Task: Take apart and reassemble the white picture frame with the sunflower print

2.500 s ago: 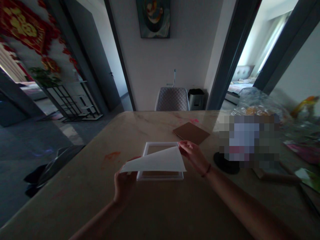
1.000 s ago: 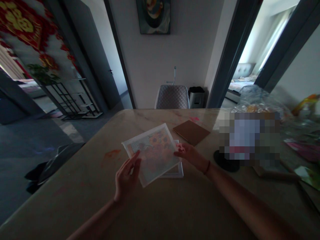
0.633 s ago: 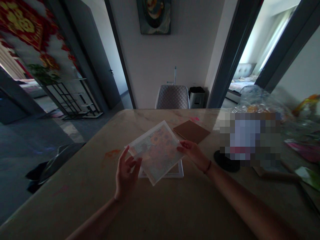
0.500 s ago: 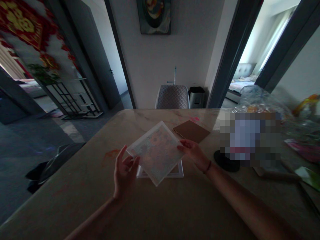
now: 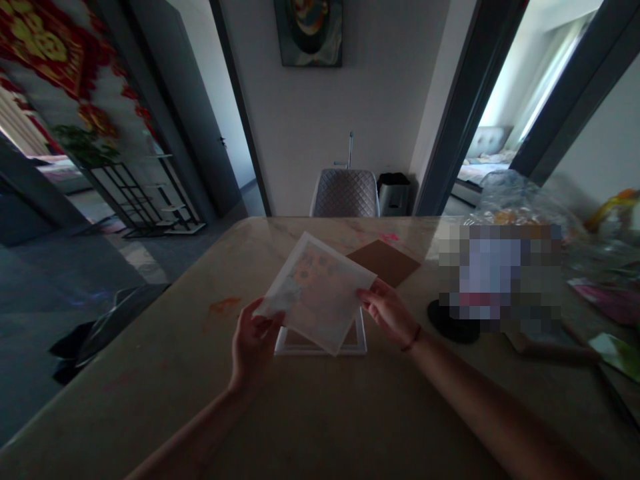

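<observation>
A sheet (image 5: pixel 320 293) pinched in two hands over a white frame (image 5: pixel 300 350)

On our left, the table's (image 5: pixel 165 400) edge slants away to a rounded far corner, with a broad stretch of surface between that edge and our left hand (image 5: pixel 253 343). We have its thumb and fingers closed on the sheet's left corner, the fingertips partly hidden. The sheet hangs tilted between our hands, orange flowers (image 5: pixel 313 270) faint on it; one corner dips across the frame's near side, and we cannot tell whether they touch. Our right hand (image 5: pixel 387 310) pinches the right corner, a narrower strip of surface separating it from a round black base (image 5: pixel 453 327). The far edge runs straight across, well beyond the sheet.

Around us, a dark bundle (image 5: pixel 120 320) lies on the floor at left, and an orange stain (image 5: pixel 225 305) marks the surface near our left hand. A chair (image 5: pixel 347 193) and a bin (image 5: pixel 393 197) stand past the far edge, while a brown board (image 5: pixel 387 260) lies just beyond our right hand. Further right, a clear plastic bag (image 5: pixel 520 190) and a green packet (image 5: pixel 617 357) crowd that side.
</observation>
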Available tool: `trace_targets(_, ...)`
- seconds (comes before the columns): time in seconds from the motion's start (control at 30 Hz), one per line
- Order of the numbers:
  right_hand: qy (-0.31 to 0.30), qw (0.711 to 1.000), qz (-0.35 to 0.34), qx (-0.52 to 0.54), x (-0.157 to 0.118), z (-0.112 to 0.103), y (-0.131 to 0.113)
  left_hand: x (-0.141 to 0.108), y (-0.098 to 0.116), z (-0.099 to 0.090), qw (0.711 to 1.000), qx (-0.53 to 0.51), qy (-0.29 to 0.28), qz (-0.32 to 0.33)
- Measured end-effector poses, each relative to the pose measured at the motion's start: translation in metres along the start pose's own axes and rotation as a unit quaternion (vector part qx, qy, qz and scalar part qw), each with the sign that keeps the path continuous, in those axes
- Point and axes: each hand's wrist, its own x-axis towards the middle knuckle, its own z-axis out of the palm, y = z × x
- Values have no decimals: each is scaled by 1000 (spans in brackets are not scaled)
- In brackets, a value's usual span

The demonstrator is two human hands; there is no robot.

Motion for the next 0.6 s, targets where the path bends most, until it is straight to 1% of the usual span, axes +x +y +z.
trace_targets(0.03,-3,1000,0,-25,0,0,3,0,1,0,1000,0,-2,-2)
trace_targets(0.1,11,996,-17,-87,1,-1,8,0,2,0,1000,4,-13,-10)
trace_targets(0.17,40,988,-48,-142,3,-3,11,-1,3,-1,999,8,-33,-14)
trace_targets(0.27,86,972,-90,-201,5,-9,14,-2,1,-3,997,37,-62,2)
trace_targets(0.37,115,961,-111,-226,6,-13,15,0,-5,-6,990,114,-75,30)
trace_targets(0.47,130,961,-119,-215,6,-16,16,4,-12,-9,978,174,-84,74)
trace_targets(0.53,123,961,-124,-214,6,-16,19,7,-14,-9,968,204,-103,104)
trace_targets(0.6,102,958,-133,-231,6,-16,22,7,-13,-8,954,249,-125,116)
